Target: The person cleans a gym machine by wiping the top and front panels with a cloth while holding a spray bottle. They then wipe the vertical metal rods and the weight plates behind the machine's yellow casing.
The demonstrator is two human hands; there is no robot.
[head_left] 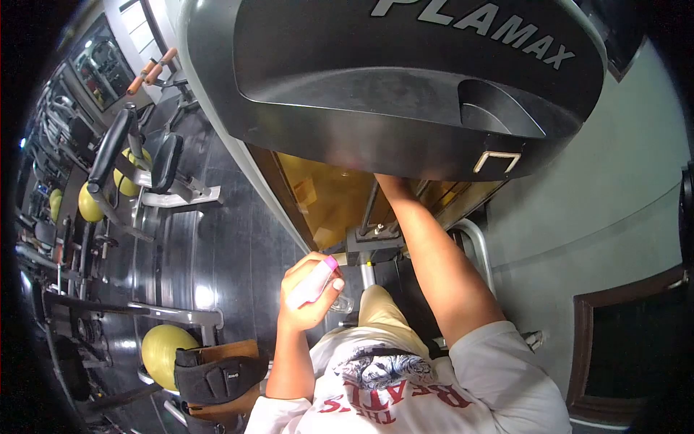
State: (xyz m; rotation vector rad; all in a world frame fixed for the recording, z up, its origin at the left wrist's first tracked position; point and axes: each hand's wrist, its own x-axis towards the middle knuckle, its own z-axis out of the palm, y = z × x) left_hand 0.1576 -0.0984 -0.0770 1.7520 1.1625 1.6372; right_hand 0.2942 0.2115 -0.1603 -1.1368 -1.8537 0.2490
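Observation:
My left hand is closed around a small pale bottle with a pink top, held in front of my body. Beside that hand is a clear, see-through shape that I cannot make out well. My right forearm reaches up beneath the large black hood of a gym machine marked "PLAMAX". The hood hides the right hand, so its fingers and anything in them do not show. Close to the right wrist are a metal rod and a yellowish panel under the hood.
A dark bracket sits low on the machine, and a curved metal tube stands to the right. On the left are a padded exercise bench, yellow balls and a black padded belt. A grey wall rises at right.

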